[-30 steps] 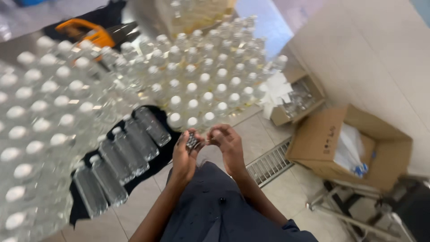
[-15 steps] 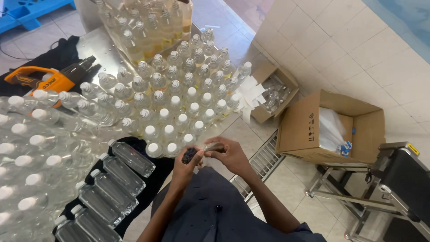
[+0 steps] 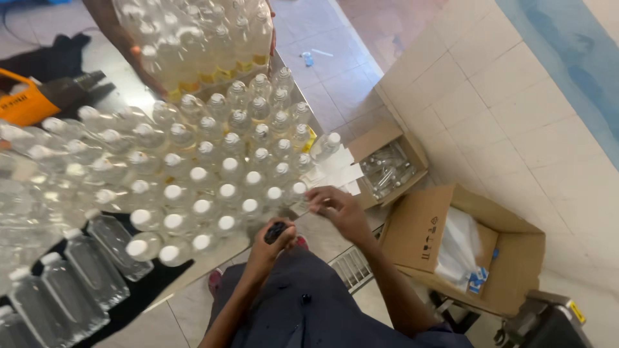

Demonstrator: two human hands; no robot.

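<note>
Since half a second ago my right hand [image 3: 345, 216] has left the left one and reached out toward the bottles, while the view has swung up and to the right, bringing the cardboard boxes closer in.

The right fingers [image 3: 320, 201] are part open, spread and lightly curled, touching or just short of the nearest white-capped bottle [image 3: 295, 191] at the edge of the worktop [image 3: 322, 233]; I cannot tell whether they have closed on it. My left hand [image 3: 271, 243] sits at about seven o'clock from the right one, its fingers curled shut around a small dark object [image 3: 276, 232], which pokes out above the knuckles, over my lap.

That bottle looks like thin clear plastic, filled, so I judge it moderately heavy for its size, smooth and a bit slippery, and liable to tip its neighbours. The cap or neck is the safest place to take it.

Outward from there, the packed crowd of clear bottles [image 3: 213, 167] runs toward ten o'clock, and more bottles lie flat [image 3: 71, 277] on a dark cloth at eight o'clock. Another person's arm [image 3: 122, 45] holds a bundle at twelve. A small open box [image 3: 387, 169] of clear pieces sits at two o'clock, and a larger cardboard box [image 3: 477, 248] at three.
</note>
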